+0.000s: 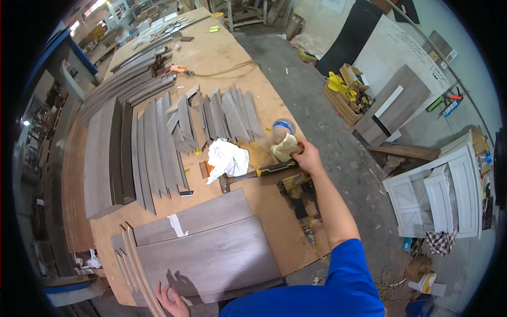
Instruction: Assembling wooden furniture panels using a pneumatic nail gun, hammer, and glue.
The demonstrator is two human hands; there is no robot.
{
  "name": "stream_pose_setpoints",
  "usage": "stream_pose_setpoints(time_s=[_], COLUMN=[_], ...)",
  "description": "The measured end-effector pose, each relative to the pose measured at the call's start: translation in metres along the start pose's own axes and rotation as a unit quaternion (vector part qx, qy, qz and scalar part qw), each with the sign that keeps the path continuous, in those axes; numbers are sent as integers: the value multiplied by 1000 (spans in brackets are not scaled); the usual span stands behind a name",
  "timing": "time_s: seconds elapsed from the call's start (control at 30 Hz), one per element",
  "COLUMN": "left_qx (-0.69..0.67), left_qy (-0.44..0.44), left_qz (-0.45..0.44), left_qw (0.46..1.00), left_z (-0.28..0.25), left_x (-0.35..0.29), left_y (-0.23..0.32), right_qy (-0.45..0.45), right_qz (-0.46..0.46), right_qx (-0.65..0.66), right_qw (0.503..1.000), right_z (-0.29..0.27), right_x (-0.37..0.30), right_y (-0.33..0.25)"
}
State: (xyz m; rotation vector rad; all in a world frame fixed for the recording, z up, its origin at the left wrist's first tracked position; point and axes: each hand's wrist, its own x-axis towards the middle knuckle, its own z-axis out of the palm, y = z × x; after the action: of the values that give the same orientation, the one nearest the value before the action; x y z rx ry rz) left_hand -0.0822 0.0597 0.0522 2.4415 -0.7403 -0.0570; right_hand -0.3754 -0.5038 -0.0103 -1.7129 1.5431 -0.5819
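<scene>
My right hand (pixel 308 157) reaches across the bench's right side, its fingers closed on a crumpled cream cloth (pixel 285 147). Just beyond that cloth stands a round, blue-rimmed container (pixel 283 127). A hammer (pixel 273 168) with a black and yellow handle lies below the cloth, its head toward a crumpled white cloth (pixel 229 157). Under my right forearm rests a yellow and black power drill (pixel 297 198). My left hand (pixel 171 301) is at the near edge, fingers apart and holding nothing. It is over the grey wood-grain panel (pixel 211 259), beside long thin strips (pixel 138 269).
Grey mitred strips (pixel 158 142) and stacked boards (pixel 103 158) cover the bench's left half. An orange-handled tool (pixel 181 70) with a hose lies farther back. Right of the bench are a wooden box (pixel 340 103) on the floor and white cabinet doors (pixel 435 195).
</scene>
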Motion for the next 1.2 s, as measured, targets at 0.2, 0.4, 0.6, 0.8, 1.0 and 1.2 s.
stream_pose_setpoints(time_s=[0.2, 0.4, 0.6, 0.8, 1.0, 1.2], left_qx=[-6, -5, -31, -25, 42, -361], left_qy=[-7, 45, 58, 37, 129, -56], left_qz=[10, 0, 17, 3, -106, -573], left_qw=[1000, 999, 998, 999, 985, 734], left_z=[4, -7, -12, -37, -105, -139], left_x=[12, 7, 15, 15, -48, -127], left_y=[18, -2, -3, -51, -169, -268], right_qy=[22, 112, 127, -54, -202, -310], right_qz=[-37, -44, -89, -82, -91, -113], right_qx=[-21, 44, 135, 178, 217, 200], right_qw=[999, 992, 979, 979, 951, 923], right_z=[-2, -24, -12, 86, 152, 218], right_x=[3, -39, -146, -287, -389, -422], right_y=[-4, -13, -9, -5, -71, -135])
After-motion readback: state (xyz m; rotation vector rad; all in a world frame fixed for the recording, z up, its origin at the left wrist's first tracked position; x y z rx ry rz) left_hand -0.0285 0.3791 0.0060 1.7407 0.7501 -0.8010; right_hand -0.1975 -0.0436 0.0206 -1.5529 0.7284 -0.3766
